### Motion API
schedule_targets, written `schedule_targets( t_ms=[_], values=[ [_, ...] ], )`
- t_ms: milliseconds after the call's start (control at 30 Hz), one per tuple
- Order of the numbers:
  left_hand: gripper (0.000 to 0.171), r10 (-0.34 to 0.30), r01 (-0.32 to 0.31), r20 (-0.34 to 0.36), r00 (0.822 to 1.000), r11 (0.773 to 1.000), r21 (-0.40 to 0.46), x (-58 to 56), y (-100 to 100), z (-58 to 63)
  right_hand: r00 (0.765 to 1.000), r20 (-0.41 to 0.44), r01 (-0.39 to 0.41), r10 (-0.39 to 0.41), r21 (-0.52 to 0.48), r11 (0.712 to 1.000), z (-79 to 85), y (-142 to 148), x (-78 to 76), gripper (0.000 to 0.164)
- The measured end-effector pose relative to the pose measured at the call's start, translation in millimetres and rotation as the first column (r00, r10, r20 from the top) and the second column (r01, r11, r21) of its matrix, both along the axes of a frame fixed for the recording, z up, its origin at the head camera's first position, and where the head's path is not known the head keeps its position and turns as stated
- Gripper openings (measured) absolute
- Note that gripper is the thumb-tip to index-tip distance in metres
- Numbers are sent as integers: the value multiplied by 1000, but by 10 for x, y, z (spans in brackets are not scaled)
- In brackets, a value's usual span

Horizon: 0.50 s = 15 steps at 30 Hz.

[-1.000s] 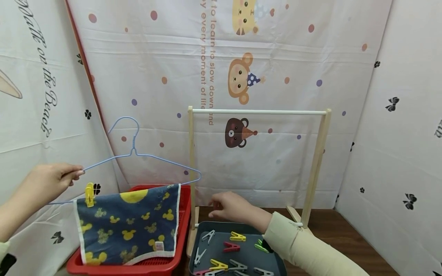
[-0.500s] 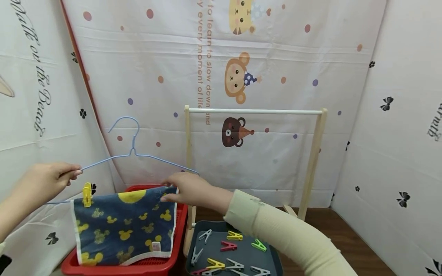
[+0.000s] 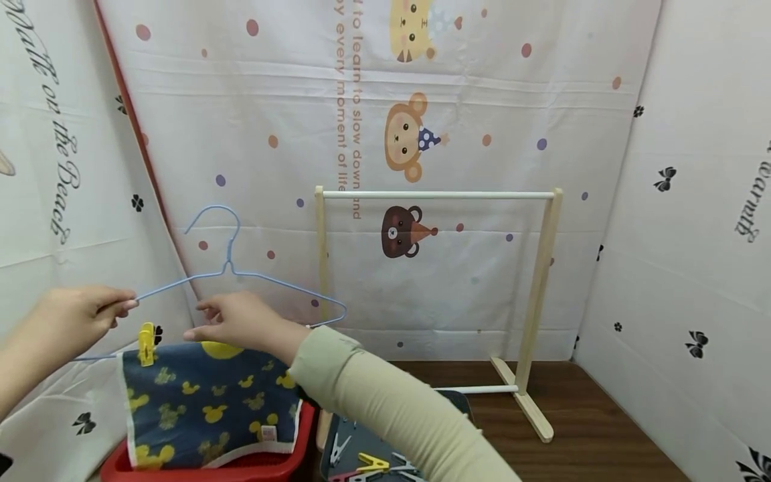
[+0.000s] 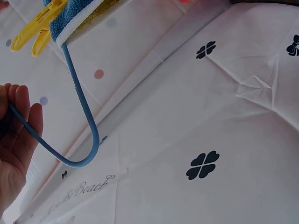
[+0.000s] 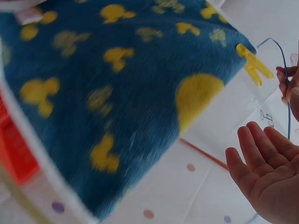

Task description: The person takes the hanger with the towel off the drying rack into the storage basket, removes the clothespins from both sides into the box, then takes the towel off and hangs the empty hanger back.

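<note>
My left hand (image 3: 78, 321) grips the sloping left arm of a blue wire clothes hanger (image 3: 229, 253), held up at the left. Over the hanger's lower bar hangs a dark blue towel (image 3: 207, 402) with yellow mouse-head prints and a white edge. One yellow clothespin (image 3: 146, 345) clips the towel's upper left corner to the bar. My right hand (image 3: 253, 325) is just above the towel's top edge, thumb and fingers parted, holding nothing. In the right wrist view its fingers (image 5: 254, 149) extend beside the towel, apart from the clothespin. My right forearm hides the towel's upper right corner.
Below the towel stands a red basket (image 3: 306, 428). A dark tray (image 3: 361, 438) with several clothespins (image 3: 373, 462) lies at front centre, partly hidden by my right sleeve. A wooden rack (image 3: 545, 268) with a white top rod (image 3: 436, 195) stands behind on the brown table (image 3: 584, 408).
My right hand has moved left from above the tray, past the towel's right corner, to above the towel's middle. My left hand keeps its grip on the hanger. The head view has shifted slightly right.
</note>
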<state>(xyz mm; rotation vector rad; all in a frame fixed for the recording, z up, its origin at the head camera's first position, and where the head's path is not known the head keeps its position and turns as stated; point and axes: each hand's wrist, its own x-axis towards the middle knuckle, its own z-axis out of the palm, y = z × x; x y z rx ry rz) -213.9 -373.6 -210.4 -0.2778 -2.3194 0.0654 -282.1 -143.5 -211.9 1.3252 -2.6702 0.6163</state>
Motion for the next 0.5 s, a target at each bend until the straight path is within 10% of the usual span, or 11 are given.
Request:
schedule_targets(
  t_ms=[500],
  values=[
    [8,-41,37,-94,995,998,-48,9,-46,-28,998,39,57,-58,37,998,-182,-719,208,56]
  ],
)
